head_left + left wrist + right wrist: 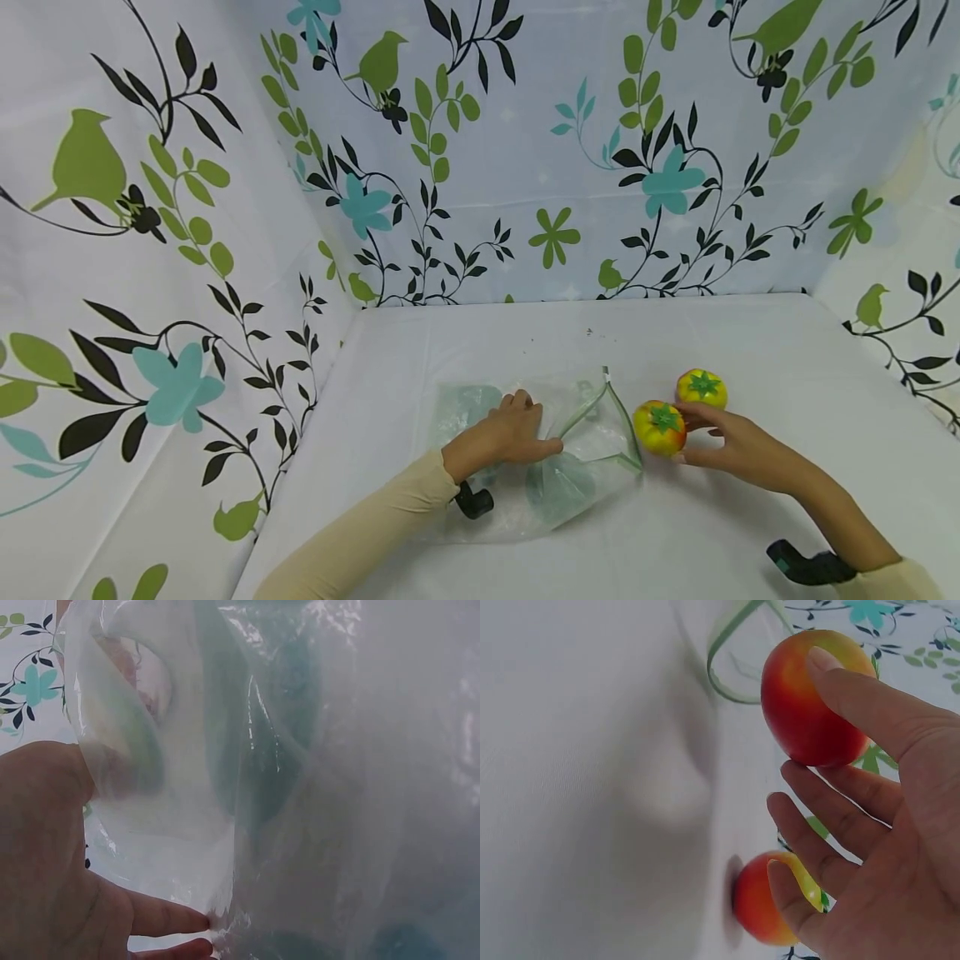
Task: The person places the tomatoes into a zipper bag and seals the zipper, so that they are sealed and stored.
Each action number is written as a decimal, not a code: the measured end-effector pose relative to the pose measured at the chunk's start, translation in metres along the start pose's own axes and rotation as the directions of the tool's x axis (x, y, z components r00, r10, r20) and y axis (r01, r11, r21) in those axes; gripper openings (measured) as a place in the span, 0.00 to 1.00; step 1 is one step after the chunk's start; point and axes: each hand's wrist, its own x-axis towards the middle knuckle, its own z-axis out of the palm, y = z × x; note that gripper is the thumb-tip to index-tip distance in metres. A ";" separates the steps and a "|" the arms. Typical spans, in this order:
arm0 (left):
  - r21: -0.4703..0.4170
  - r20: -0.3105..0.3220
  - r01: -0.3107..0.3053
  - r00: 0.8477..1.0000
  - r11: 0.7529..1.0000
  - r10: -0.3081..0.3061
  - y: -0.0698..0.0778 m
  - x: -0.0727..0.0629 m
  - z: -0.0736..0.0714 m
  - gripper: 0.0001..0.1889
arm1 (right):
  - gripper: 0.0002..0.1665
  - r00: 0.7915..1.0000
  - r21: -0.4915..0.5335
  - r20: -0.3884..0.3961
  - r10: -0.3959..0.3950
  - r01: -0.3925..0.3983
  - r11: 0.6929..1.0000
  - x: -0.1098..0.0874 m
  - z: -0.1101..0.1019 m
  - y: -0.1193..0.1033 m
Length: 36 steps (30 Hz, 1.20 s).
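Observation:
A clear plastic bag (517, 512) with pale green patches and a green-edged mouth lies on the white table. My left hand (510, 433) rests on the bag, thumb stretched toward the mouth; in the left wrist view its fingertips (202, 921) touch the film. Just right of the mouth, my right hand (738, 450) pinches a persimmon-like fruit (810, 720), yellow and red with a green leafy top, between thumb and fingers. A second similar fruit (701, 388) sits behind it, near the little finger in the right wrist view but not gripped.
The white table (390, 350) reaches back to a wall of patterned fabric (495, 167). More of this fabric hangs at the left and right. Black wrist cameras (810, 567) are strapped to both arms.

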 end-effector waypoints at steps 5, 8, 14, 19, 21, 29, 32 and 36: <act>-0.006 0.012 0.009 1.000 1.000 -0.009 0.000 0.000 0.000 0.35 | 0.40 1.000 -0.006 0.011 -0.026 0.026 1.000 0.009 0.005 -0.006; -0.012 0.013 0.009 1.000 1.000 -0.008 0.000 0.000 0.000 0.35 | 0.40 0.999 -0.011 0.023 -0.034 0.034 0.999 0.014 0.009 -0.008; -0.016 0.022 0.002 1.000 1.000 -0.002 -0.002 0.001 -0.001 0.36 | 0.41 0.998 -0.010 0.062 -0.033 0.034 0.999 0.022 0.015 -0.013; -0.012 0.020 0.003 1.000 1.000 -0.002 -0.003 0.001 0.000 0.37 | 0.41 0.995 -0.011 0.095 -0.026 0.027 1.000 0.028 0.018 -0.018; -0.014 0.017 -0.001 1.000 1.000 0.001 -0.004 0.001 0.000 0.36 | 0.41 0.994 -0.012 0.109 -0.011 0.013 1.000 0.030 0.020 -0.019; -0.036 0.017 -0.015 1.000 0.999 0.015 -0.006 0.001 -0.001 0.33 | 0.41 0.990 -0.055 0.142 0.012 -0.004 0.999 0.040 0.025 -0.019; -0.031 0.014 -0.014 1.000 0.999 0.014 -0.006 0.001 -0.001 0.34 | 0.40 0.988 -0.047 0.152 -0.003 0.010 0.999 0.044 0.026 -0.021; -0.020 0.018 -0.013 1.000 1.000 0.013 -0.006 0.002 -0.001 0.35 | 0.39 0.988 -0.046 0.153 -0.032 0.040 0.998 0.048 0.026 -0.023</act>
